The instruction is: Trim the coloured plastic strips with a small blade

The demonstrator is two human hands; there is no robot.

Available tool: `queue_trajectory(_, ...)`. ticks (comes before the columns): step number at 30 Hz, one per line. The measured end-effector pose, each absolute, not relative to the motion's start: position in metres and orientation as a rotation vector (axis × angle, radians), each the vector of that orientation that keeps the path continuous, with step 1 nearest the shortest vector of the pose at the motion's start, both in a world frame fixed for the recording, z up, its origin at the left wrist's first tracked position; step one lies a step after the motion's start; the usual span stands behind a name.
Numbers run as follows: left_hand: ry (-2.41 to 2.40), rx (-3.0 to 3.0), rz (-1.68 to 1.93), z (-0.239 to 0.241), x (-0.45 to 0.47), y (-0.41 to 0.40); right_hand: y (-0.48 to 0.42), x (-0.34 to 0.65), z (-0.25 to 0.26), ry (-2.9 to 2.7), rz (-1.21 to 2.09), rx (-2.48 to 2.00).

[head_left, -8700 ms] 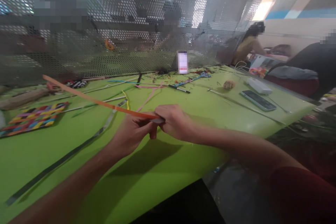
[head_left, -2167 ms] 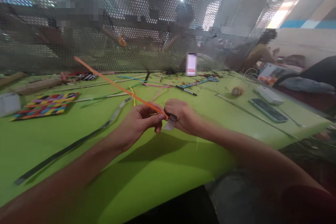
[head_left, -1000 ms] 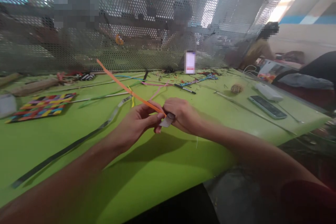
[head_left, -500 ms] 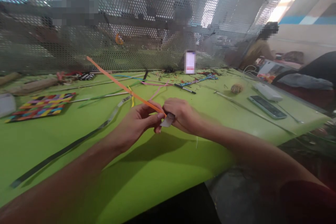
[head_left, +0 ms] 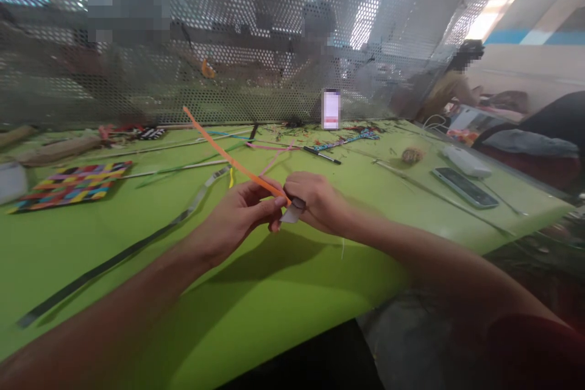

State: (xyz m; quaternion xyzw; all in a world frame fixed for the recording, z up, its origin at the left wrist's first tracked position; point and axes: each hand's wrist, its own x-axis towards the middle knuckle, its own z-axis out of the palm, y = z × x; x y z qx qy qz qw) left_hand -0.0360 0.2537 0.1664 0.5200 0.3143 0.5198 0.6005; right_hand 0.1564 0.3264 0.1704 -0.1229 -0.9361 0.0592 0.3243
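Red, yellow and black in a woven mat (head_left: pixel 75 187), flat on the green table (head_left: pixel 50 250) at far left. Next, a dark strip (head_left: pixel 123 254), paling to grey at the far end. Then an orange strip (head_left: pixel 234 163), slanting up and leftward, with the lower end pinched tight in the fingers (head_left: pixel 267 209) of the left hand (head_left: pixel 242 213). Just beside, a pale flap (head_left: pixel 290 214), jutting from the closely curled right hand (head_left: pixel 315 198), with the inner grip hidden.

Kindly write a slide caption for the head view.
Left hand holds an orange strip beside the right hand, above a green table.
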Motion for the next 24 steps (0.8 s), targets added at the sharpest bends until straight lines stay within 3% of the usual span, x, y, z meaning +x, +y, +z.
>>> queue_trajectory(24,0.714,1.248,1.218,0.1676,-0.0369,0.2549,0.3234,0.1546,0.1716,-2.460,0.202,-0.383)
